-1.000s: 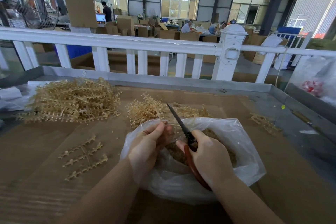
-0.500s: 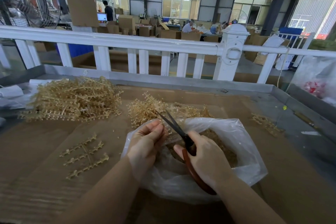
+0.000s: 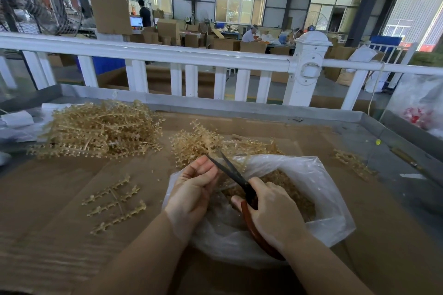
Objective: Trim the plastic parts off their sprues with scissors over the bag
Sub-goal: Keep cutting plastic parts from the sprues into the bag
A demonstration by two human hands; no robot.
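A clear plastic bag [image 3: 321, 179] lies open on the cardboard-covered table, with tan trimmed parts [image 3: 294, 189] inside it. My right hand [image 3: 273, 213] grips red-handled scissors [image 3: 230, 170] over the bag's mouth, the dark blades parted and pointing up-left. My left hand [image 3: 191, 189], fingers curled, pinches a small tan sprue piece that is mostly hidden, right at the blades. A heap of tan sprues [image 3: 199, 143] sits just behind the bag.
A large pile of sprues [image 3: 98, 132] lies at the back left. One flat sprue [image 3: 115, 203] rests on the cardboard [image 3: 48, 199] left of my arm. A few sprues [image 3: 352, 163] lie at the right. A white railing [image 3: 167, 55] runs behind the table.
The scissor blades, shut a second ago, have parted and tilted further left toward my left hand. Both hands stay over the bag.
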